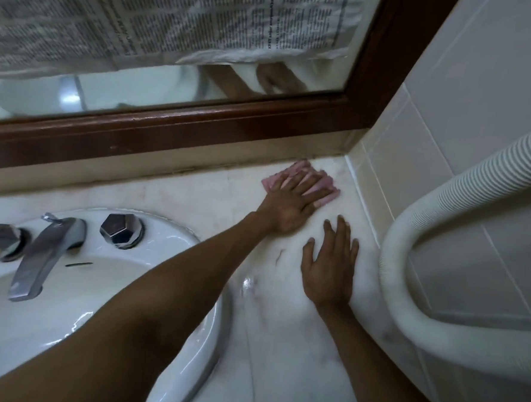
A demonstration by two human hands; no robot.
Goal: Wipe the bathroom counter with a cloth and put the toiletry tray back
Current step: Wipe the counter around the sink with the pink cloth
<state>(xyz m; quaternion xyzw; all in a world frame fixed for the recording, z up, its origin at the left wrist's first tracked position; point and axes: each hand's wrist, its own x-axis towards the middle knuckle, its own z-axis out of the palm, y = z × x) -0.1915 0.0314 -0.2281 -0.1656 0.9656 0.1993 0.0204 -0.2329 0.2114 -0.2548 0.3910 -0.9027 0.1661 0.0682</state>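
A white sink (pixel 103 284) with a chrome faucet (pixel 41 255) and two faceted knobs sits at the left of the pale marble table (pixel 268 341). The left hand (pixel 292 202), its arm reaching across the basin, presses flat with fingers spread on a pink cloth (pixel 303 179) near the table's back corner, just below the wood-framed mirror (pixel 200 125), whose glass is partly covered with newspaper (pixel 145 16). The right hand (pixel 328 267) lies open, palm down, on the bare table just beside it, holding nothing. A white ribbed hose (pixel 445 193) curves along the tiled wall at right.
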